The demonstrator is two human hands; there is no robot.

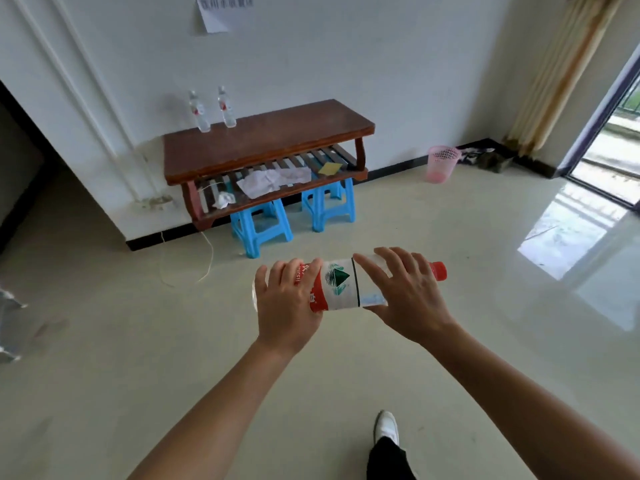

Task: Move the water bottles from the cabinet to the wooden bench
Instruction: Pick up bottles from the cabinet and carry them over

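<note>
- Water bottle (341, 285) sideways, gripped by left hand (287, 303) and right hand (405, 296), well short of wooden bench (277, 140)
- two upright bottles (199, 112) on bench top, left end
- blue stools (259, 226) under bench, pink bin (443, 163) to its right

The left hand (287, 306) covers most of the base end of the water bottle (341, 285), and its fingers hide part of the label. The top edge cuts off the paper (221, 10) on the far wall — its print is too blurred to read. At the left edge a metal object (8, 327) is cropped and smeared — it cannot be identified.
</note>
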